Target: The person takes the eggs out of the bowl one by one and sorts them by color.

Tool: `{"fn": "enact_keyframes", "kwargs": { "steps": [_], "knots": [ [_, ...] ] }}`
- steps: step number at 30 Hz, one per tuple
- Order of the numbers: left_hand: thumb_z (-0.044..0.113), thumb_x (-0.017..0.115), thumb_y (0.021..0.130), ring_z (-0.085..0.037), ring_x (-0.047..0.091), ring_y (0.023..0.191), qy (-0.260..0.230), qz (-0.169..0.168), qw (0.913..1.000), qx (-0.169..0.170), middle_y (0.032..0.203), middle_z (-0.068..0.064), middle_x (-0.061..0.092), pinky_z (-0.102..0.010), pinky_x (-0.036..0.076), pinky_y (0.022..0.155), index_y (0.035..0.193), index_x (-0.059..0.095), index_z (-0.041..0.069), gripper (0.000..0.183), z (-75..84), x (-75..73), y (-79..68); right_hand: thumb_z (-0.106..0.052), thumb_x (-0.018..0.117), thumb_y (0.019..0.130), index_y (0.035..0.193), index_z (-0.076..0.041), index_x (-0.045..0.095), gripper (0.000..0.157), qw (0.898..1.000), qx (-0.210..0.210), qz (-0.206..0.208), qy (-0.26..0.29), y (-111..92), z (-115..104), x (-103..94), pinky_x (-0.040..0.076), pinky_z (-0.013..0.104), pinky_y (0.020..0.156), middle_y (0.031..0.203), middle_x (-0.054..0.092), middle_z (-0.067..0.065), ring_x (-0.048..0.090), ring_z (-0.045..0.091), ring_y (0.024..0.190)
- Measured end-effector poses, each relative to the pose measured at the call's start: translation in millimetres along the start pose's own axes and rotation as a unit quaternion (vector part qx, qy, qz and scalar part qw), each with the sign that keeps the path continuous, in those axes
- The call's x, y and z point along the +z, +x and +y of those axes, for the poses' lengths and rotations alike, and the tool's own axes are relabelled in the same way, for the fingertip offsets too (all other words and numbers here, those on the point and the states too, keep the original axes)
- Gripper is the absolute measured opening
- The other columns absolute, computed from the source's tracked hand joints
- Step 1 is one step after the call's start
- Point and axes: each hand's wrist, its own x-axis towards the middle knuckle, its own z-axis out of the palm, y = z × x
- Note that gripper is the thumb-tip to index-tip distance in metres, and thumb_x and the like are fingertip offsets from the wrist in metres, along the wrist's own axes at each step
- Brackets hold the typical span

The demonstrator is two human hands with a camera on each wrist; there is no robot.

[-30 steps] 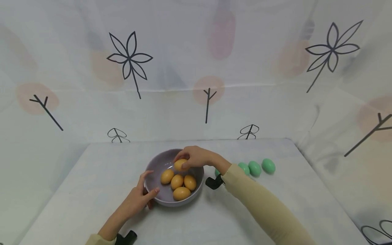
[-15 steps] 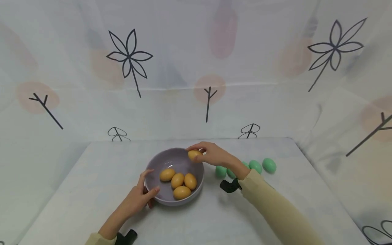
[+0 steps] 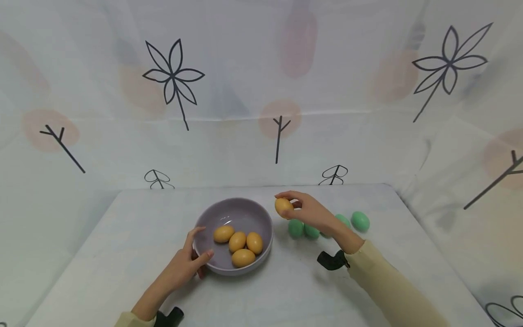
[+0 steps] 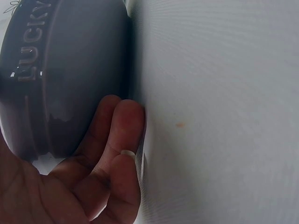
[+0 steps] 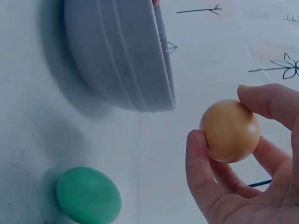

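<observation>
A mauve-grey bowl [image 3: 229,206] stands on the white table, with several yellow-orange eggs [image 3: 243,258] lying inside it. My left hand [image 3: 181,268] holds the bowl's near left side, thumb over the rim. Its other fingers [image 4: 127,126] lie low against the outer wall, under raised lettering. Just right of the bowl and above the table, my right hand [image 3: 312,213] pinches one yellow egg [image 5: 230,130] between thumb and fingertips. Below and beyond this hand lies a row of green eggs [image 3: 360,221], partly hidden by the wrist.
The white table [image 3: 286,290] ends at a pale cloth wall [image 3: 229,150] with line-drawn leaves. Cloth also rises on the left and right sides. Each wrist carries a small black camera, such as the right wrist camera [image 3: 332,260].
My right hand has lifted the yellow egg out of the bowl and moved it right, past the rim. The left hand stays on the bowl.
</observation>
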Motion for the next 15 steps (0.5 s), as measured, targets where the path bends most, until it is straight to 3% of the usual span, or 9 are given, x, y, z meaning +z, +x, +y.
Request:
{"fn": "enact_keyframes", "kwargs": {
  "steps": [9,15],
  "knots": [
    [0.039,0.062,0.098,-0.021,0.057,0.062,0.004,-0.002,1.0,-0.001,0.066,-0.005,0.063,-0.031,0.043,0.06,0.153,0.018,0.027,0.071,0.1,1.3,0.3,-0.009,0.075,0.086,0.142,-0.018,0.053,0.061,1.0,0.018,0.005,0.004,-30.4,9.8,-9.2,0.043,0.044,0.092,0.137,0.054,0.007,0.056,0.029,0.116],
    [0.04,0.062,0.098,-0.021,0.058,0.062,0.002,0.0,1.0,-0.001,0.067,-0.006,0.063,-0.031,0.043,0.06,0.153,0.019,0.027,0.071,-0.5,0.3,0.6,-0.009,0.075,0.086,0.142,-0.021,0.052,0.062,0.999,0.031,0.011,0.016,-50.3,16.5,-8.3,0.043,0.047,0.095,0.142,0.05,0.005,0.052,0.035,0.123]
  ]
}}
